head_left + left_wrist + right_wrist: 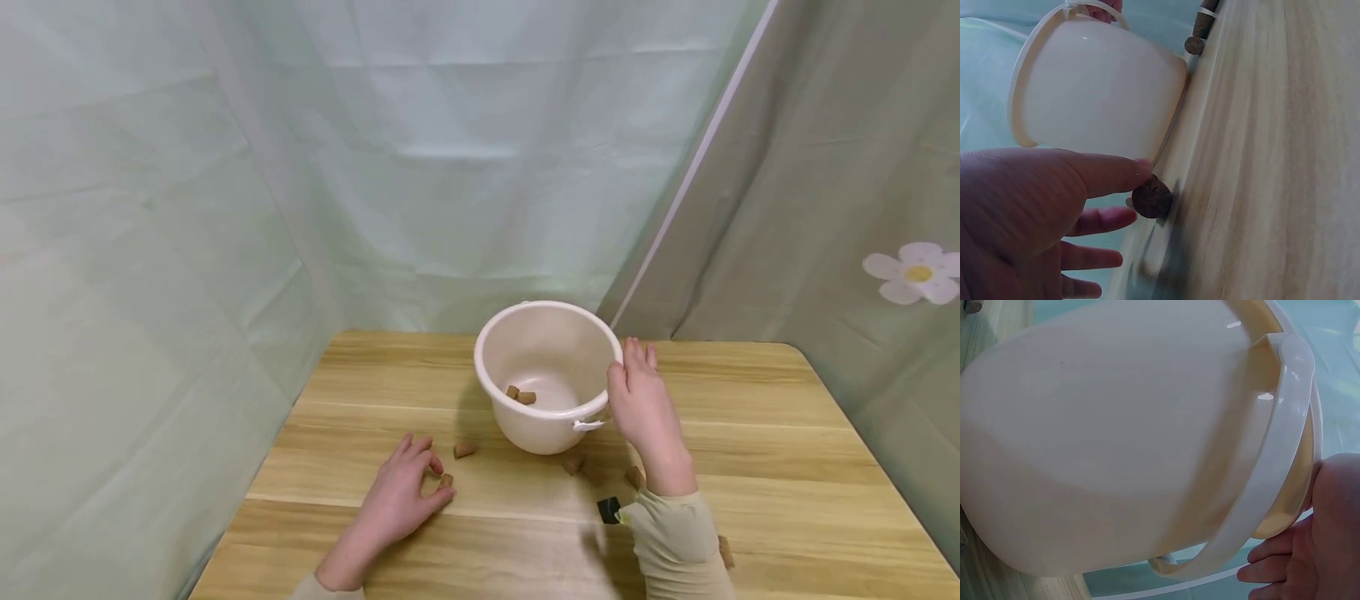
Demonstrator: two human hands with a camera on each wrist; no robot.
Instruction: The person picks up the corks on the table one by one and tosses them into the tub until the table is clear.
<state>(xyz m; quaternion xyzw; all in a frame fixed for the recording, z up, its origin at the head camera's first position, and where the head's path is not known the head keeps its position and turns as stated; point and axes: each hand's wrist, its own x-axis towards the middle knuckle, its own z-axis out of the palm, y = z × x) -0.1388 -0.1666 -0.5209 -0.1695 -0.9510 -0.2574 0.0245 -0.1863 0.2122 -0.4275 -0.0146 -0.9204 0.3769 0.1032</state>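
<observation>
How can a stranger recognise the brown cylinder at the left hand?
On the wooden table, find the pale bucket. Left of it and nearer the viewer is the left hand. Only this brown cylinder sits between that hand's thumb and index finger.

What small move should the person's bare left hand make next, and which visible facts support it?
Probably lift the small brown cork-like cylinder toward the round cream plastic bucket: the left hand has its thumb touching it and a finger close beside it, two similar brown pieces lie inside, and the right hand holds the rim.
</observation>
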